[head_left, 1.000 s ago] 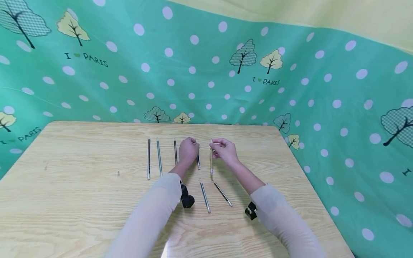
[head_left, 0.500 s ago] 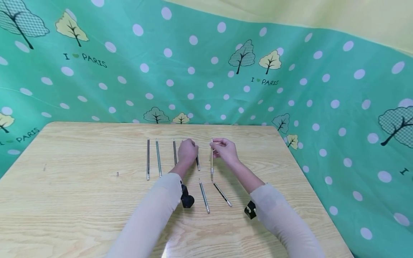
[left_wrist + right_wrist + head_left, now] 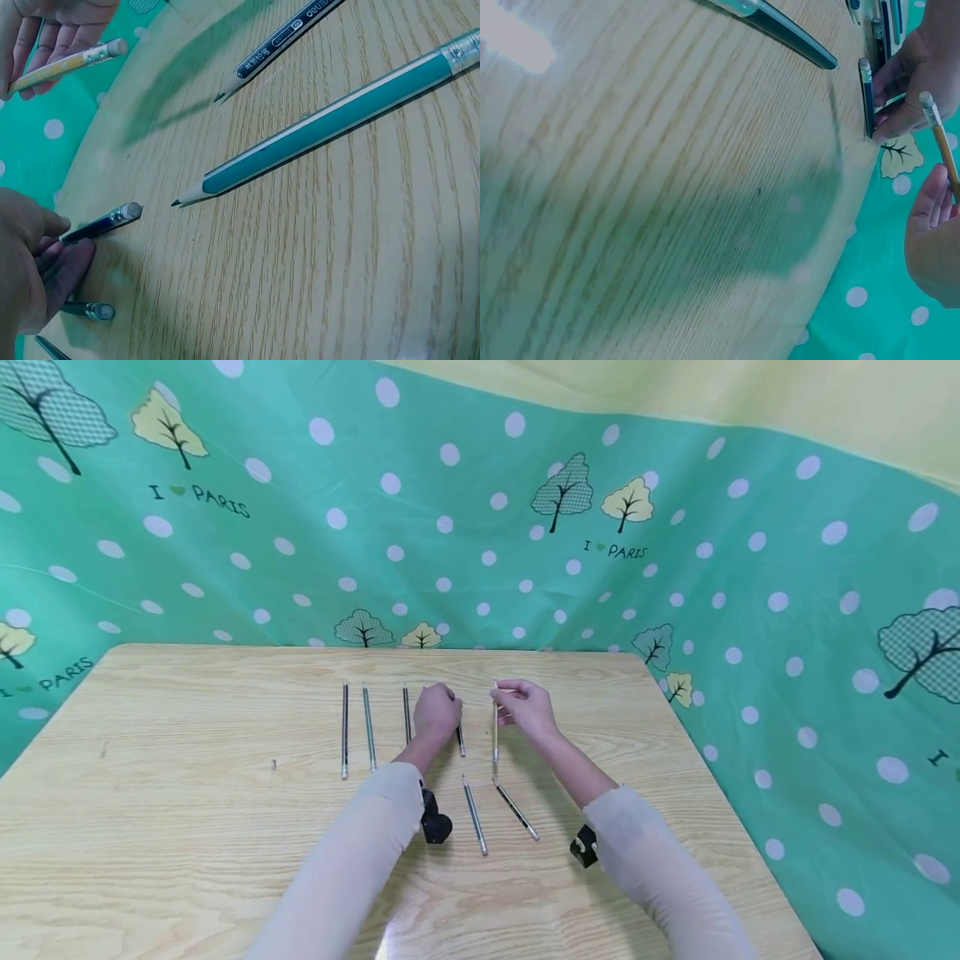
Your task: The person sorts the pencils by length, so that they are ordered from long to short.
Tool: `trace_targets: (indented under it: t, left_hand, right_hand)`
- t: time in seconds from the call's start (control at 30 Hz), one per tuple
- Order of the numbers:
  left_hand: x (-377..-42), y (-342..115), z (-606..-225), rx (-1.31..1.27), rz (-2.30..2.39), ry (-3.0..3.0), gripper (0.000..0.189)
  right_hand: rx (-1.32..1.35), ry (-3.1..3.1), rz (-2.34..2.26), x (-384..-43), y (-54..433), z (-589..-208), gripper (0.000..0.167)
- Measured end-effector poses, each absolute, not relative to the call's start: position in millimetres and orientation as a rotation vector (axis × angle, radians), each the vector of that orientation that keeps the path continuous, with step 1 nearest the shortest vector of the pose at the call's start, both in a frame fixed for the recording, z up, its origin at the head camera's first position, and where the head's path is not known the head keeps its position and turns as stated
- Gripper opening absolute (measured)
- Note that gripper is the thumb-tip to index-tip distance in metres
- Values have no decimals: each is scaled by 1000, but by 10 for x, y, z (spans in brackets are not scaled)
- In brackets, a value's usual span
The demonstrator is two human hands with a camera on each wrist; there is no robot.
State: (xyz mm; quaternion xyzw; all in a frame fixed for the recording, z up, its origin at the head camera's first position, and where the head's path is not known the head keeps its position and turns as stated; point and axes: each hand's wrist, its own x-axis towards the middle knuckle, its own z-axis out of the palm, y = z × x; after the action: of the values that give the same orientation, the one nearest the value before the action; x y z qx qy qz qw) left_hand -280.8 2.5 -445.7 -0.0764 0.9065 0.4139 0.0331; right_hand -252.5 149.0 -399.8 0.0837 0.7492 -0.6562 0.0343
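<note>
My left hand (image 3: 437,714) pinches a dark pencil (image 3: 461,743) near its far end; the silver ferrule and eraser point toward me. In the left wrist view that dark pencil (image 3: 105,223) sits between thumb and fingers, low over the table. My right hand (image 3: 527,708) holds a yellow pencil (image 3: 496,735) by its far end, to the right of the dark one. Seen from the right wrist, the yellow pencil (image 3: 945,154) is raised off the tabletop, eraser end free. Left of my left hand lie a black pencil (image 3: 407,710), a teal pencil (image 3: 370,727) and another dark pencil (image 3: 345,731), roughly parallel.
Closer to me, a teal pencil (image 3: 475,814) and a black pencil (image 3: 516,811) lie slanted on the wooden table (image 3: 187,843). A tiny bit (image 3: 273,765) rests toward the left. A green dotted cloth (image 3: 300,527) hangs behind and to the right.
My right hand has shifted slightly to the right with the yellow pencil. The left hand stays in place on the dark pencil, and the loose pencils lie as before.
</note>
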Motion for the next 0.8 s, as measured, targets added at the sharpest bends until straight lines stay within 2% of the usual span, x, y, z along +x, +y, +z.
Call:
trace_targets:
  t: [0.8]
  left_hand:
    - [-2792, 45, -4452, -241, 1272, 2785, 19]
  right_hand:
    - [256, 2370, -1941, -2662, 1510, -4034, 32]
